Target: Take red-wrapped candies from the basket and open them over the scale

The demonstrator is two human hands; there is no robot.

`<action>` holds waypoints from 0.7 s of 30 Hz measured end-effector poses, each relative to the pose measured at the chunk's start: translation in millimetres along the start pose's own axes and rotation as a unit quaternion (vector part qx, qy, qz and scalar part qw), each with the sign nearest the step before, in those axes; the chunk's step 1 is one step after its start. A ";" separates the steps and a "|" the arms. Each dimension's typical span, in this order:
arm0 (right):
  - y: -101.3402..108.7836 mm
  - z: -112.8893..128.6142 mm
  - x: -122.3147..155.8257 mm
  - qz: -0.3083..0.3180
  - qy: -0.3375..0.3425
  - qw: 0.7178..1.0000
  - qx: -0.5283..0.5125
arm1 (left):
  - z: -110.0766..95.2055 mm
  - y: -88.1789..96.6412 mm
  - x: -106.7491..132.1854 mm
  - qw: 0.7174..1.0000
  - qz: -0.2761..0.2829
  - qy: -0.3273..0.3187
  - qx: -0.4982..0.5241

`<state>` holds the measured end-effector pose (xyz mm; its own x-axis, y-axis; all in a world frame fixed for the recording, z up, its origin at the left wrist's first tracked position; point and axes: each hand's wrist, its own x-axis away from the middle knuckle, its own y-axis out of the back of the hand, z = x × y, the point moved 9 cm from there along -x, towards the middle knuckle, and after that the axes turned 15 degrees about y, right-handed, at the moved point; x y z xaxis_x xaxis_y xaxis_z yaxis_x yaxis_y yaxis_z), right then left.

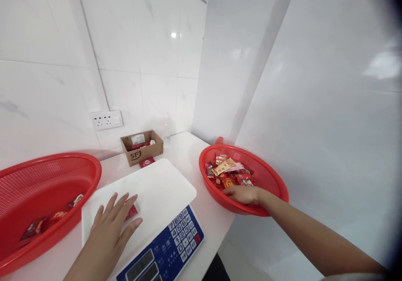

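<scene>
My left hand (pixel 109 226) lies flat on the white platform of a weighing scale (pixel 163 189), fingers spread, covering part of a small red packet (pixel 132 211). My right hand (pixel 243 194) reaches into the red basket (pixel 276 180) on the right, fingers curled among several red and gold snack packets (pixel 224 166); what they grip is hidden. The scale's blue keypad panel (pixel 176 243) faces me.
A second, larger red basket (pixel 78 163) at the left holds a few dark red packets (pixel 34 227). A small cardboard box (pixel 143 147) stands at the back by the tiled wall, below a wall socket (pixel 107 119). A white panel rises at the right.
</scene>
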<state>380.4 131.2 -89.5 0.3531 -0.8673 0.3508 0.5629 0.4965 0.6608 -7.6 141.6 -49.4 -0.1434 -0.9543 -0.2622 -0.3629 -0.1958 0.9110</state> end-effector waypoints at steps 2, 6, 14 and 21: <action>-0.6 2.2 -0.2 0.000 0.001 1.000 -0.030 | -4.8 6.5 2.5 1.000 -0.029 0.003 0.001; 5.0 11.6 1.1 -0.021 0.017 0.997 -0.072 | -8.0 6.7 5.2 1.000 -0.028 0.000 0.005; 41.6 19.3 -18.5 -0.146 0.037 0.987 -0.059 | -5.7 3.8 3.3 1.000 -0.012 -0.009 0.005; 45.5 30.4 -63.5 -0.115 0.070 0.989 0.053 | -12.5 11.6 7.6 0.997 -0.071 -0.012 0.017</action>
<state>360.9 207.8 -61.6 0.3282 -0.9400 0.0930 0.5614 0.2732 0.7812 -1.4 129.3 -36.9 -0.1113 -0.9117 -0.3954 -0.4125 -0.3196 0.8530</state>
